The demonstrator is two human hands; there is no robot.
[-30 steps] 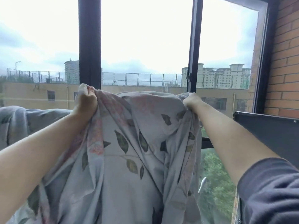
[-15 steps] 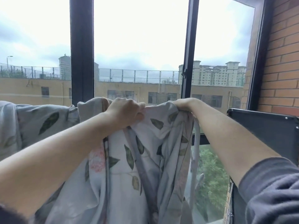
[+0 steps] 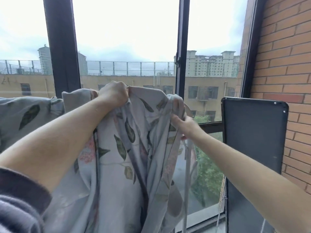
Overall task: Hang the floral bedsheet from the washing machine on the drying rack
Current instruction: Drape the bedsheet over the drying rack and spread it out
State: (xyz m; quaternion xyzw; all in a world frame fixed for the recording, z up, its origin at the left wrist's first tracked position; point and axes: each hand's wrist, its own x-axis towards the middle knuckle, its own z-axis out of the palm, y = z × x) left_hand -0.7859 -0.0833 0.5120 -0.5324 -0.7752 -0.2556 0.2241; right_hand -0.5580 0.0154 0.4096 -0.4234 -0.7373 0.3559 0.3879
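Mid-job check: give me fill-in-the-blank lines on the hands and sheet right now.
The left hand grips the sheet at its ____ edge.
The right hand grips the sheet ____ than the left hand.
The wall at right is built of ____.
Missing words: top; lower; brick.

The bedsheet (image 3: 127, 148) runs off the bottom and left edges of the frame, so its full length is unseen. It hides whatever bar carries it. A thin white strip (image 3: 186, 174) at lower centre-right is too unclear to name. The fingertips of the left hand (image 3: 114, 95) are buried in a fold, and those of the right hand (image 3: 183, 125) sit behind cloth. The dark panel (image 3: 252, 135) at right is cut off by the bottom edge.
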